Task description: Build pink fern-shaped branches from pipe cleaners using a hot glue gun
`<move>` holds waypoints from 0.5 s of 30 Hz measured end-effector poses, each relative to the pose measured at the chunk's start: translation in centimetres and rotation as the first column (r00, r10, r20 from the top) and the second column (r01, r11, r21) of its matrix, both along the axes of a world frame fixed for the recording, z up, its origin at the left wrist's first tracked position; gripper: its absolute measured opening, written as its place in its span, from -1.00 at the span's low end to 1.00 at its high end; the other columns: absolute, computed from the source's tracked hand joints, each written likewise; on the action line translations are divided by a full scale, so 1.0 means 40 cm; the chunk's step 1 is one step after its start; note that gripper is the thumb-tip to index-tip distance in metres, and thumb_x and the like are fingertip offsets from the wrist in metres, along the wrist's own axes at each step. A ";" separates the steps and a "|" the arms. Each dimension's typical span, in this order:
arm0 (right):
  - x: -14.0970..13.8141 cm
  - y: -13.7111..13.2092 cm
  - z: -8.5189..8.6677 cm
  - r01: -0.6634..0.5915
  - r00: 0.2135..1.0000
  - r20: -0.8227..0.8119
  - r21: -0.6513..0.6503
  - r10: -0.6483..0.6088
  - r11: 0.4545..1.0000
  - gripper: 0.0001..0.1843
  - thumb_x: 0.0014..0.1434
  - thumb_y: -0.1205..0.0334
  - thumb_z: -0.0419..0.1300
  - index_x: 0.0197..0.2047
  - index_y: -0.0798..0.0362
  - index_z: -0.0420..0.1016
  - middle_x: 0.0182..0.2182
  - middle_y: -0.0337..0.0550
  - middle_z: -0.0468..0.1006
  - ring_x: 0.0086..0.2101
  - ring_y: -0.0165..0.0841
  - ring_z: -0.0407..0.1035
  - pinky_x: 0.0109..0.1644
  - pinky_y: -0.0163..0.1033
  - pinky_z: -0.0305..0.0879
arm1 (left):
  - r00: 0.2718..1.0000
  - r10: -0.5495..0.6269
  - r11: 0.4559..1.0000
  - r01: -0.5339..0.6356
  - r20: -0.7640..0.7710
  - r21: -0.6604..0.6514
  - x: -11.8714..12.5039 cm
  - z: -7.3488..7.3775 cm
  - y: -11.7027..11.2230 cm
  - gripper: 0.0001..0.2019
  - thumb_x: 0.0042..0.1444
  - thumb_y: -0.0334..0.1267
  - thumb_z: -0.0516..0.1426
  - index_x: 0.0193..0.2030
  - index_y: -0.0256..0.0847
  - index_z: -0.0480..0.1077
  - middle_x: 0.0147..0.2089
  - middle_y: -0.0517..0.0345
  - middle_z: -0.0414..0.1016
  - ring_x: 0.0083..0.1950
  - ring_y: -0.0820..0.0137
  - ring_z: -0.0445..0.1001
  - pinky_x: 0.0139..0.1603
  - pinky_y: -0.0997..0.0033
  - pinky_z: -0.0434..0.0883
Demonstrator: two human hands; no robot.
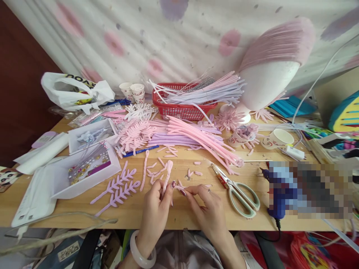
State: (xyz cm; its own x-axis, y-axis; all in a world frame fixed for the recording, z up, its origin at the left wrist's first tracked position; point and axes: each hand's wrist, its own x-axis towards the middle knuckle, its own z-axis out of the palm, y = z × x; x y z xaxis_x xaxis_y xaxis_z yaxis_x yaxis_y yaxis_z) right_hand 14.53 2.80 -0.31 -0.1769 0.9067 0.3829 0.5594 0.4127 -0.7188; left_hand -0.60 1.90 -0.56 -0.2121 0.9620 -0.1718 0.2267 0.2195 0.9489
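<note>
My left hand [157, 203] is closed around a pink pipe-cleaner stem [167, 173] that stands upright with a rounded, folded tip. My right hand [207, 207] pinches the end of a short pink pipe-cleaner piece [178, 187], which reaches across to the left thumb. Whether that piece is joined to the stem is hidden by the fingers. Short pink cut pieces [157, 173] lie just beyond my hands. Left of them are a twisted pink stem [145, 170] and two purple leafy sprigs [119, 192]. Scissors [238, 192] with pale green handles rest to the right.
Bundles of pink pipe cleaners [196, 138] lie across the middle, before a red basket [179, 112]. White boxes [86, 175] of beads stand at left. Paper cups [277, 139], a blue glue gun [276, 198] and a large white form [269, 78] are at right.
</note>
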 end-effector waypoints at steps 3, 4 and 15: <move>0.006 0.001 -0.001 -0.032 0.999 -0.023 0.011 0.032 0.999 -0.89 0.27 0.33 0.12 -0.23 0.03 0.47 -0.40 -0.17 0.61 -0.41 -0.35 0.49 -0.33 -0.28 0.37 | 0.999 -0.018 1.000 0.019 0.048 -0.017 -0.002 -0.005 0.001 -0.66 0.21 -0.01 0.04 -0.50 -0.14 0.15 -0.63 0.36 0.17 -0.57 0.48 0.22 -0.47 0.48 0.17; 0.007 0.001 -0.001 -0.033 0.999 -0.029 0.014 0.034 0.999 -0.89 0.27 0.34 0.11 -0.22 0.02 0.47 -0.39 -0.16 0.61 -0.40 -0.34 0.49 -0.32 -0.27 0.37 | 0.997 -0.023 0.999 0.025 0.070 -0.026 -0.001 -0.005 0.001 -0.65 0.20 0.00 0.04 -0.50 -0.14 0.15 -0.63 0.36 0.17 -0.57 0.48 0.21 -0.47 0.48 0.17; 0.030 0.009 0.011 0.031 0.973 -0.229 -0.043 -0.040 0.999 -0.92 0.20 0.31 0.19 -0.35 0.02 0.48 -0.44 -0.16 0.55 -0.39 -0.30 0.43 -0.29 -0.20 0.35 | 0.844 -0.097 0.968 0.204 0.527 -0.148 0.004 0.002 0.003 -0.67 0.18 0.09 0.03 -0.33 -0.15 0.20 -0.54 0.38 0.23 -0.66 0.63 -0.04 -0.64 0.58 -0.04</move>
State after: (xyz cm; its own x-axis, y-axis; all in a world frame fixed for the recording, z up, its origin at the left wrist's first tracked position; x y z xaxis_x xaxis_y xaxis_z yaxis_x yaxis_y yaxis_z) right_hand 15.73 3.14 0.12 -0.0558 0.9258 0.3739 0.3914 0.3648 -0.8448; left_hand -0.45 2.01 -0.47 0.1024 0.9116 -0.3981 -0.2347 0.4111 0.8809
